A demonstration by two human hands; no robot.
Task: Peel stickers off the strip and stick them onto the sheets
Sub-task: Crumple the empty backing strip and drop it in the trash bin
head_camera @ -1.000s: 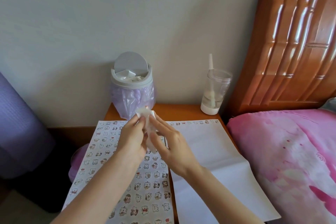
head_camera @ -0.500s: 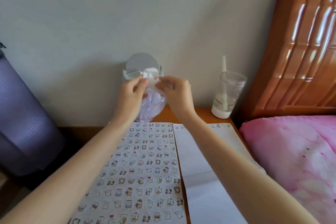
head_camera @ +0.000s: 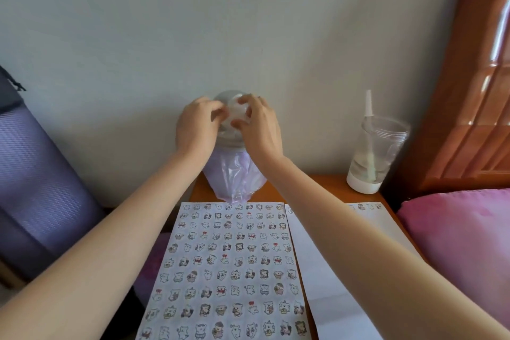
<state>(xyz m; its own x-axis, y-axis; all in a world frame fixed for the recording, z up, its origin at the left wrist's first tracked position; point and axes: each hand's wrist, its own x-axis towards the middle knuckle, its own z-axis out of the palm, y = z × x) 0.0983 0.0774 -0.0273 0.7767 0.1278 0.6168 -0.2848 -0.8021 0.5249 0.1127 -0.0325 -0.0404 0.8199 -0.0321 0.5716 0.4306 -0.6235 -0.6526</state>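
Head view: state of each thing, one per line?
left hand: at bin top, pinching crumpled paper
right hand: same paper, pinching
crumpled paper: held over bin
mini bin: upright, purple liner
left sheet: covered with stickers
right sheet: mostly blank
cup: upright, part-filled

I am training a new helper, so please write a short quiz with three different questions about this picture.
1. True or false: both hands are at the bin.
2. Which sheet carries more stickers: A) left sheet B) right sheet?
3. What stands right of the bin?

Key: 1 true; 2 A; 3 a clear cup with a straw.
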